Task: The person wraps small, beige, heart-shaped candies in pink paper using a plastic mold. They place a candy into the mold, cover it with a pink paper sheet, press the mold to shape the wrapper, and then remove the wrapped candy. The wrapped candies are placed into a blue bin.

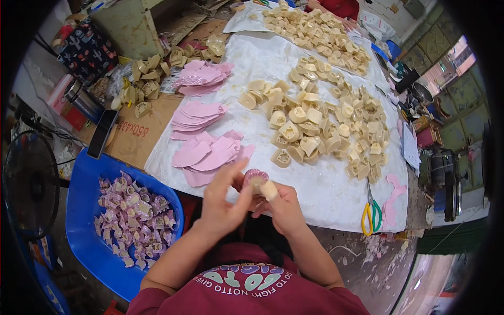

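Just in front of me, my right hand (286, 207) is closed around a small shoe heel (256, 175) wrapped in glittery pink material. The heel's inner face looks beige. A pale cap-like piece shows at the right thumb; I cannot tell whether it is a thumb cover. My left hand (223, 197) is at the heel's left side, thumb and index finger spread apart, its other fingers partly hidden behind. Pink cut sheets (210, 155) lie in stacks just beyond my left hand. A large heap of bare beige heels (310, 123) spreads across the white table cover farther off.
A blue tub (84, 231) of pink-covered heels stands at the left. Scissors (371, 212) with green and yellow handles and pink scraps (392, 199) lie on the right. A phone (102, 134), a flask (84, 101) and a fan (31, 184) are at the left. Another person's red sleeve (341, 7) shows beyond the table.
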`<action>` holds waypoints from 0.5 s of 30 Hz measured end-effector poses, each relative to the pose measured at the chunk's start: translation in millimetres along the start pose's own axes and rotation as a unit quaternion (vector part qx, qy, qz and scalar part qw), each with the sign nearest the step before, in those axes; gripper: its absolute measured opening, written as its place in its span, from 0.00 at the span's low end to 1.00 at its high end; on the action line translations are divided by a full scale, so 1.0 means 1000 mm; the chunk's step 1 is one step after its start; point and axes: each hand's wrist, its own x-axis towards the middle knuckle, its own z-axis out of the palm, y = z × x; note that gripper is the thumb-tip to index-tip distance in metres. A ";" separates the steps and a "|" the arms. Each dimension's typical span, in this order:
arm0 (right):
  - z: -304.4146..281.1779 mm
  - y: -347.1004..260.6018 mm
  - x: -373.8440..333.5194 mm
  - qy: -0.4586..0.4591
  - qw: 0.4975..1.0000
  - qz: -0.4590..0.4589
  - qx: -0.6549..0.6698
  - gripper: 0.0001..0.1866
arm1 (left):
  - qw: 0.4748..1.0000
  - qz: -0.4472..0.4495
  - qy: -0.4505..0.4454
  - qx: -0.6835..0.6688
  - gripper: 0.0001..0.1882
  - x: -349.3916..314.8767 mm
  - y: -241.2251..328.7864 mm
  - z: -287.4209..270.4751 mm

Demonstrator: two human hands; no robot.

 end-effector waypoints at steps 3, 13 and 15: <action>0.004 0.004 -0.002 0.024 0.998 -0.052 0.016 0.16 | 0.983 -0.093 -0.049 -0.151 0.22 -0.005 0.010 0.001; 0.022 0.028 -0.007 0.071 0.989 0.041 0.122 0.20 | 0.988 -0.103 -0.011 -0.115 0.15 -0.017 0.003 0.009; 0.020 0.029 0.001 0.019 0.985 0.075 0.153 0.21 | 0.952 -0.176 0.049 -0.244 0.14 -0.018 -0.004 0.019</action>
